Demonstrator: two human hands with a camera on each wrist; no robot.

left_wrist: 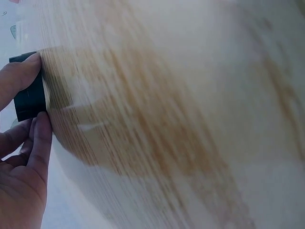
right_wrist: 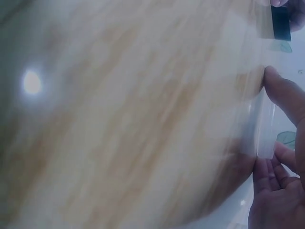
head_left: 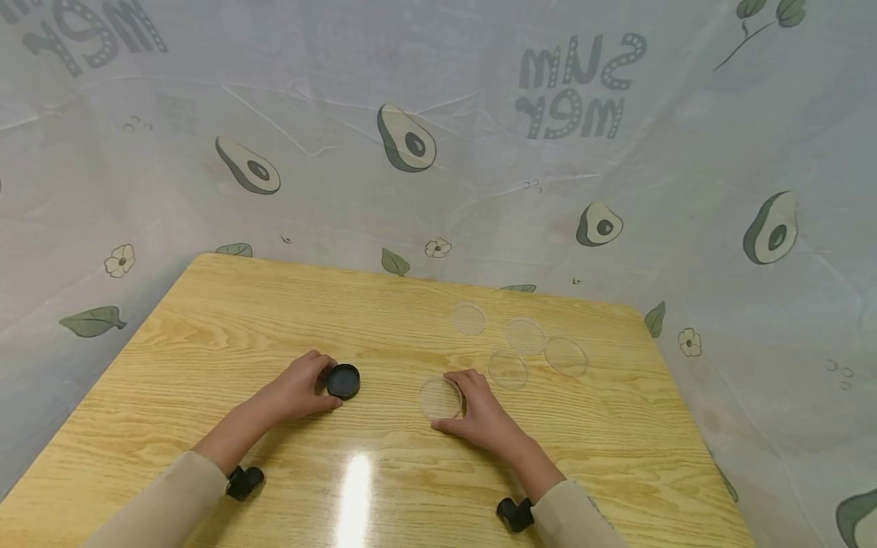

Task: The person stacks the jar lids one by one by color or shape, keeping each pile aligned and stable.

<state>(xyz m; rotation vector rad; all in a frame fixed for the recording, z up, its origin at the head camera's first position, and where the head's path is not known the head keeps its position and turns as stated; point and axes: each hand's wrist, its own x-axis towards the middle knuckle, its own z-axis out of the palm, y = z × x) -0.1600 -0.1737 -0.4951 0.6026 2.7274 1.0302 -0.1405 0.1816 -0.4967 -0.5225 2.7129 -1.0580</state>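
My left hand (head_left: 299,390) grips a small black round dish-like piece (head_left: 343,382) by its sides, thumb in front and fingers behind. In the left wrist view this black piece (left_wrist: 29,98) shows a short, straight side wall standing on the wood. To the right, my right hand (head_left: 485,417) holds a clear round dish, like a petri dish (head_left: 438,399), between thumb and fingers at the tabletop. Seen from the right wrist, the clear dish (right_wrist: 265,129) has a low transparent wall, with thumb and fingertips at opposite sides.
Several more clear round dishes, among them a front one (head_left: 508,370) and a far-right one (head_left: 566,357), lie toward the back right of the wooden table (head_left: 274,320). A patterned cloth (head_left: 479,183) hangs behind the table's back edge.
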